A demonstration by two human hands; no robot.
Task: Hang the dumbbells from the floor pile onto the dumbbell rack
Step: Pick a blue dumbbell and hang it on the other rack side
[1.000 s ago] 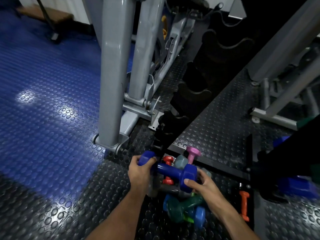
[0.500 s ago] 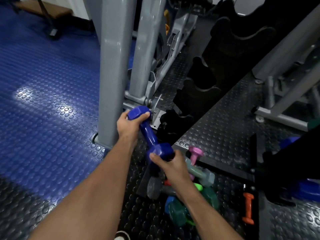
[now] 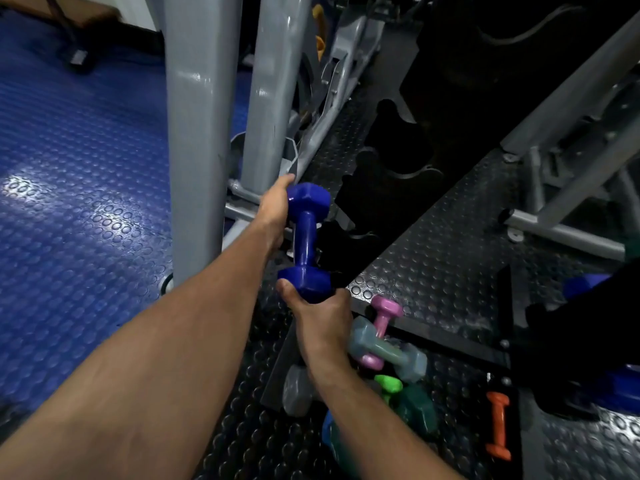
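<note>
Both hands hold a dark blue dumbbell almost upright in the air. My left hand grips its upper head from the left side. Its lower head is cupped from below by my right hand. The black dumbbell rack, with scalloped cradles, rises just right of the dumbbell, its lowest cradle close behind the handle. The floor pile lies under my right forearm: a pink dumbbell, a grey-blue one, a grey one, a green one, a teal one and a partly hidden blue one.
Thick grey machine posts stand just left of my left hand. An orange dumbbell lies alone on the studded black mat at right. A dark shape with blue dumbbells fills the right edge. Blue studded flooring spreads to the left.
The blue dumbbell has been lifted off the pile and turned from lying level to nearly upright. Both hands rose with it toward the rack's lower cradles.
</note>
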